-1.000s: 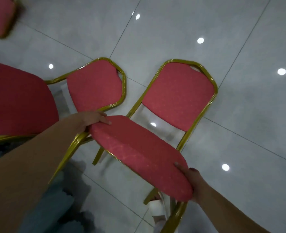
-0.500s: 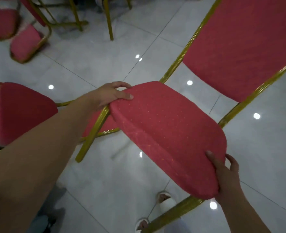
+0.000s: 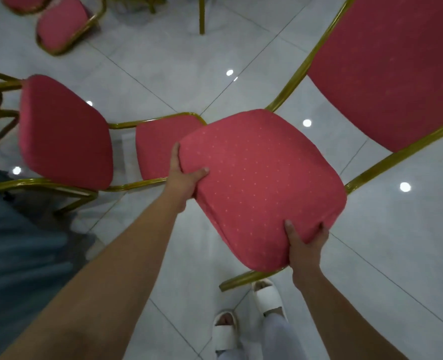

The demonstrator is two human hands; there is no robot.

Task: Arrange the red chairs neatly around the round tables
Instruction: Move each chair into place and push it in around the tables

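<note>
Red chair (image 3: 262, 183) fills the centre and upper right of the frame, off the floor between both hands, its dotted seat cushion turned up toward the camera. Its long axis runs from lower centre to the upper right, where the backrest (image 3: 397, 68) reaches past the frame edge. One gold leg (image 3: 246, 278) pokes out beneath the seat. The left hand (image 3: 184, 178) grips the cushion's left edge, thumb pressed on top and fingers (image 3: 175, 157) curled round the side. The right hand (image 3: 305, 245) clasps the near corner the same way, thumb on top and fingers wrapped round the rim. A second chair (image 3: 64, 131) sits at the left, its back pad partly hidden behind the held seat, and a third chair (image 3: 61, 24) shows at upper left. Below lies a glossy pale tiled floor (image 3: 163, 74) dotted with bright light reflections, with white slippers (image 3: 224, 331) at the bottom edge.
</note>
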